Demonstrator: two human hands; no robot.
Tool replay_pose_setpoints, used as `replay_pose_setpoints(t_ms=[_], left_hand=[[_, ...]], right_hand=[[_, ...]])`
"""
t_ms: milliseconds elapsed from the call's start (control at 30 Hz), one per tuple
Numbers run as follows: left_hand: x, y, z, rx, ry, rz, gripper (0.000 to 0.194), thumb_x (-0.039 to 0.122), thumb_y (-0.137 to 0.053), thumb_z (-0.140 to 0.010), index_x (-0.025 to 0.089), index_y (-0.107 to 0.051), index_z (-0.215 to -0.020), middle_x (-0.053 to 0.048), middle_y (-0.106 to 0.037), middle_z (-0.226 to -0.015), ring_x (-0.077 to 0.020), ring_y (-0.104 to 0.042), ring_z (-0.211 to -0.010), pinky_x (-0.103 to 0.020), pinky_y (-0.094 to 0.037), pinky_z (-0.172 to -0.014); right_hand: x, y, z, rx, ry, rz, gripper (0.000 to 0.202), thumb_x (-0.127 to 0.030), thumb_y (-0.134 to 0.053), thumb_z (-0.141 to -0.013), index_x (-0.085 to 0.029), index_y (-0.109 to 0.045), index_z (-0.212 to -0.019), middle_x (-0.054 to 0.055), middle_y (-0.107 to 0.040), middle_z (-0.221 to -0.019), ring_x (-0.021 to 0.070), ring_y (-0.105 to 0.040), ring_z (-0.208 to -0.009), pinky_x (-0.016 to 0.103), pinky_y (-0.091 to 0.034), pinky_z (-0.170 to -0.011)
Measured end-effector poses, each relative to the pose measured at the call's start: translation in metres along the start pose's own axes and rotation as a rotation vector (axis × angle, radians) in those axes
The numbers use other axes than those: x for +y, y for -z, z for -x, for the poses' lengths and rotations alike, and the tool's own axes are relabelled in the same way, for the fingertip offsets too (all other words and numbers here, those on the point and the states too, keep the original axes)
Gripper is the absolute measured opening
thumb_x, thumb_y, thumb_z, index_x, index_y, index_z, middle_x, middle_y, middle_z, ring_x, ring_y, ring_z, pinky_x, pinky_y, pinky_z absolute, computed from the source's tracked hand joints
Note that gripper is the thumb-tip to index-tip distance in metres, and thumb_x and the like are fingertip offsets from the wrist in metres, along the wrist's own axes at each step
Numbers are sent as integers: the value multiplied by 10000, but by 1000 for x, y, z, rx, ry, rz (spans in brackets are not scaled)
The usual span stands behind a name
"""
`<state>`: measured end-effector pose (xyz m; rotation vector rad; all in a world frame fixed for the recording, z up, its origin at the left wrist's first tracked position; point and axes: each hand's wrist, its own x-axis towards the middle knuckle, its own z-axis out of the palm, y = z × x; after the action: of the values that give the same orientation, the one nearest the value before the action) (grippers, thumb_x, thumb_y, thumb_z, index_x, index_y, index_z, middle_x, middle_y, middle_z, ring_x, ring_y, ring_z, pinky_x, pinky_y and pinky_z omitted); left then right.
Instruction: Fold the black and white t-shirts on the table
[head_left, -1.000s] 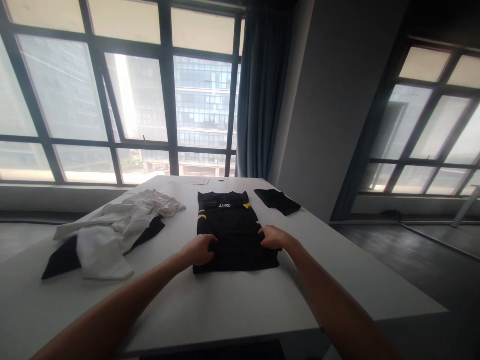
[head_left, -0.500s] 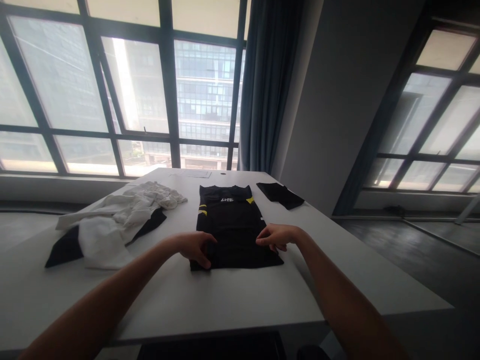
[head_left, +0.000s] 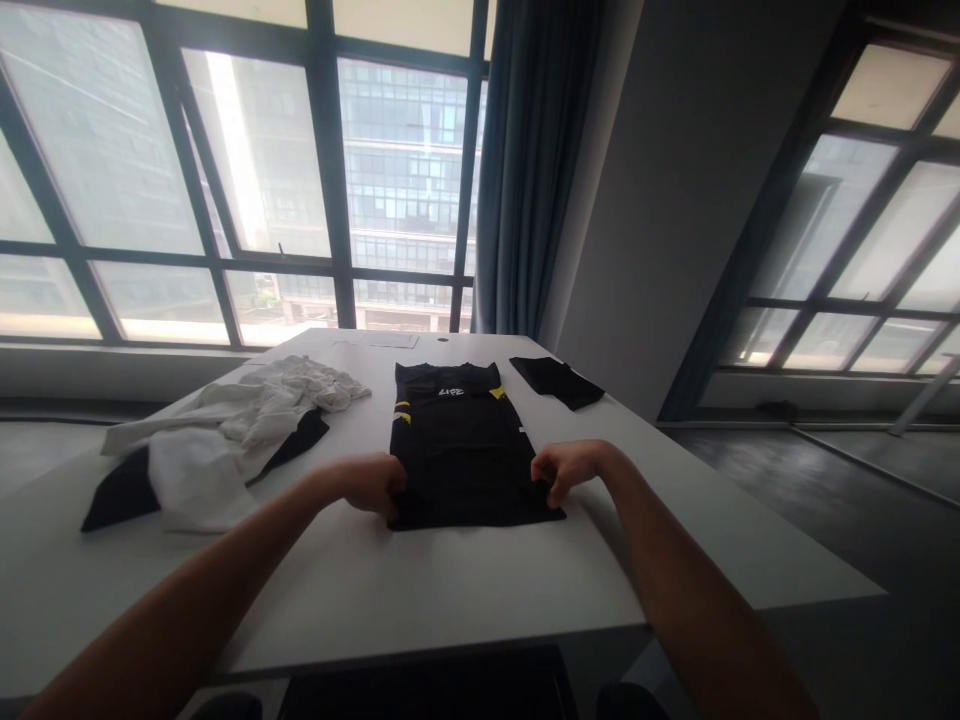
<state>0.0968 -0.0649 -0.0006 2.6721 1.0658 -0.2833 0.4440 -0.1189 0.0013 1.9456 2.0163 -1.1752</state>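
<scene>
A black shirt (head_left: 465, 440) with yellow stripes at its sides and white lettering near the far end lies flat on the white table, its sides folded into a narrow rectangle. My left hand (head_left: 379, 485) is closed on its left edge, close to the near corner. On the opposite side, my right hand (head_left: 566, 470) pinches the right edge, thumb and fingers together. The fabric between both hands lies nearly smooth. Some fingertips of the left hand are hidden behind the hand itself.
To the left, a crumpled heap of white clothing (head_left: 225, 440) with black parts lies on the table (head_left: 450, 600). A folded black cloth (head_left: 556, 380) rests at the back right. Windows and a blue curtain (head_left: 517, 180) stand beyond the table.
Both hands have moved outward to the shirt's side edges and their fingers have closed there. The near left corner sits slightly further in. The camera view has shifted a little.
</scene>
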Motion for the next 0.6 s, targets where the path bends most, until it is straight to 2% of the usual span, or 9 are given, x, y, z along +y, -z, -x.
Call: replay_pose_setpoints(t_ms=[67,133,233,300,367,467,600], left_hand=[[1,4,1,49,19,40,70,234,-633,-646,189,-613,-695,9,-650,-691,-170,-607,-633,-231,-397,-509],[2,8,3,70,68,128,56,204,-581,-672,187,-595,-723,5,-667,-690,-163,-630,-629,-216,-409,-502],[4,15,8,112,168,206,77,192,-544,-701,181,-596,-757,-15,-689,-686,-165,-655,-619,-210,-439,-506],[8,18,12,217,227,112,77,208,-545,-708,175,-607,-739,-48,-699,-723,-182,-663,-646,-223,-443,-518],[14,20,17,314,268,-37,95,234,-556,-707,167,-623,-704,-84,-704,-776,-205,-665,-687,-244,-445,-541],[23,20,24,328,294,-176,128,262,-575,-690,166,-660,-689,-106,-707,-797,-234,-666,-703,-277,-464,-573],[33,17,31,173,250,-122,157,265,-568,-678,170,-632,-570,-76,-691,-638,-211,-656,-610,-283,-498,-582]], right_hand=[[-2,-1,-1,40,30,-13,242,-218,-766,-584,-168,-654,-794,-15,-641,-764,151,-604,-761,228,-455,-663],[-2,1,-1,142,96,-44,166,-199,-698,-642,-168,-637,-793,-19,-628,-749,137,-589,-732,221,-446,-645],[1,5,0,421,222,-53,98,-149,-615,-663,-163,-575,-752,-38,-556,-670,108,-547,-633,203,-419,-569],[2,7,4,597,262,-81,97,-133,-581,-662,-169,-519,-727,-57,-494,-612,90,-519,-540,194,-400,-498],[1,8,10,685,255,-137,108,-139,-567,-669,-177,-487,-730,-68,-472,-580,84,-508,-463,188,-383,-429],[-2,7,21,637,218,-199,123,-144,-567,-673,-181,-473,-743,-65,-498,-550,95,-536,-428,176,-362,-373],[-7,7,35,342,225,-291,167,-166,-597,-667,-180,-469,-775,-85,-529,-527,70,-505,-385,207,-468,-442]])
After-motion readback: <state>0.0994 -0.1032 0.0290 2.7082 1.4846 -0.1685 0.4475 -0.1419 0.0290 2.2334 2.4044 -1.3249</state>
